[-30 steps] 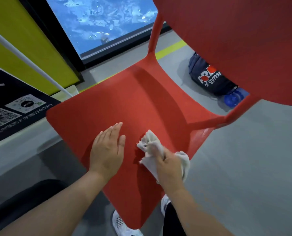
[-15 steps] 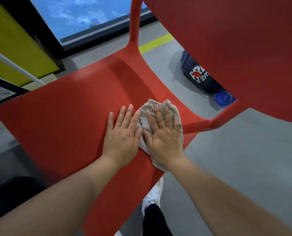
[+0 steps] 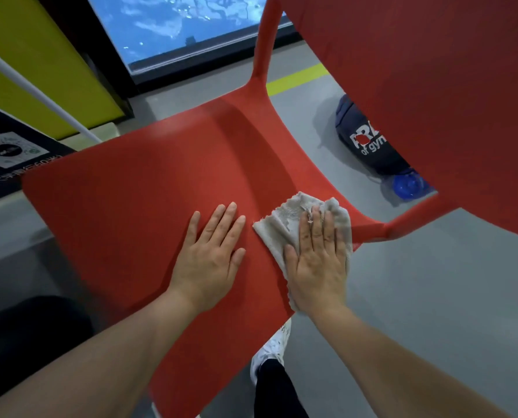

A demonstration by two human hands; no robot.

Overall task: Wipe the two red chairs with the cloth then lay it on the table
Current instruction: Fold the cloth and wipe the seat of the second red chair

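Grey cloth (image 3: 284,227) lies pressed flat under the right hand (image 3: 316,260), whose grip is spread open, fingers straight on top of it. It sits at the right edge of the red chair seat (image 3: 137,206). Beside it the left hand (image 3: 209,260) rests flat and open, palm down, apart from the cloth. Behind on the grey floor (image 3: 432,297) lies a dark bag (image 3: 363,140).

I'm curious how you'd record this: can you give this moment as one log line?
step: wiping chair seat | right hand: flat on cloth | left hand: flat on seat, bracing | cloth: on seat, right side
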